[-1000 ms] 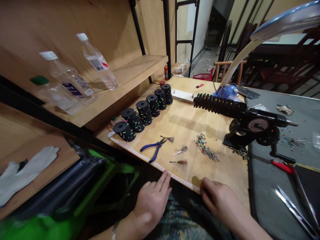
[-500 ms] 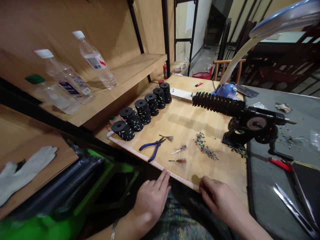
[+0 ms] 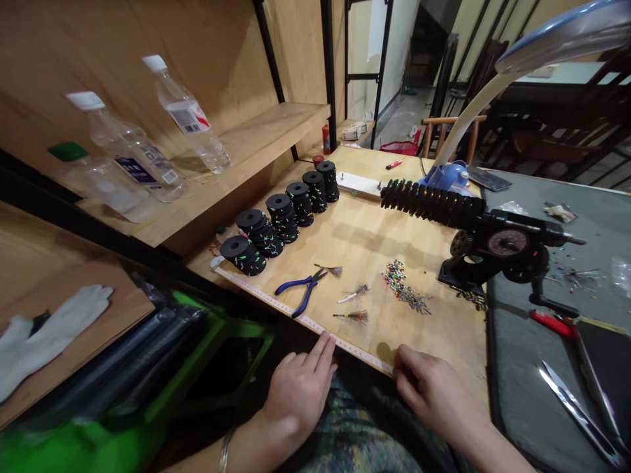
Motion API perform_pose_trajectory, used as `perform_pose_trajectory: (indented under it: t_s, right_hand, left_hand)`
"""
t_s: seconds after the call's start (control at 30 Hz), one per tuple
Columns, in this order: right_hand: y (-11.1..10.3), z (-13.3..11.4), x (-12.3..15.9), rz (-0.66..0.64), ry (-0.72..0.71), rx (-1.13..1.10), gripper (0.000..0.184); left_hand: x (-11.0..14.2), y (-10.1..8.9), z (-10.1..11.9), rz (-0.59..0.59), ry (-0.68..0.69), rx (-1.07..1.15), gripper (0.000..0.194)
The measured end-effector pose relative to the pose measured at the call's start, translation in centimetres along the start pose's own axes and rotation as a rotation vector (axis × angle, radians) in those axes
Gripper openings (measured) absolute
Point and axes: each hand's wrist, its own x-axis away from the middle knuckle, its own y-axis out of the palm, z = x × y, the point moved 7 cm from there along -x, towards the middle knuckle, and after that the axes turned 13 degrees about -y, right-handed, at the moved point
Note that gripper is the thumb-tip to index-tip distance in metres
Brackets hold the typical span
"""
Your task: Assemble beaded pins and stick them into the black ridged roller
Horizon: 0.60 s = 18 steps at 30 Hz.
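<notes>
My left hand (image 3: 299,389) rests below the near edge of the wooden tabletop (image 3: 369,246), its fingers stretched out and touching the measuring tape (image 3: 300,320) fixed along that edge. My right hand (image 3: 428,387) lies at the same edge further right, fingers loosely curled against the tape's end, with nothing visible in it. Blue-handled pliers (image 3: 300,289) lie just beyond the tape. Three small feathered pieces (image 3: 352,294) sit beside them. A heap of coloured beads and pins (image 3: 404,286) lies further right.
A row of stacked black spools (image 3: 276,223) runs along the left of the tabletop. A black hand-crank winder (image 3: 497,253) loaded with spools stands at right, a blue lamp (image 3: 451,177) behind it. Water bottles (image 3: 142,154) lie on the shelf, a white glove (image 3: 44,335) at left, scissors (image 3: 576,414) at right.
Both hands stay at the table edge, hardly moved. The view has shifted slightly.
</notes>
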Motion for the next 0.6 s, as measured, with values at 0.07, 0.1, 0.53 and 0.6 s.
perform_pose_trajectory:
  t_s: [0.07,0.1,0.53,0.6]
  right_hand:
    - [0.07,-0.01,-0.10,0.001,0.006,0.003,0.016]
    - [0.10,-0.03,-0.13,0.000,0.007,0.004,0.016]
    - [0.48,-0.05,-0.18,-0.031,0.006,0.013,0.018]
    - [0.50,-0.05,-0.14,-0.039,0.006,0.017,0.017]
  left_hand:
    - [0.04,0.07,-0.04,-0.004,0.001,-0.007,0.036]
    - [0.06,0.11,-0.05,-0.008,0.002,-0.011,0.036]
    - [0.05,0.34,-0.05,-0.032,0.000,-0.005,0.036]
    - [0.07,0.29,-0.08,-0.031,0.002,-0.004,0.036]
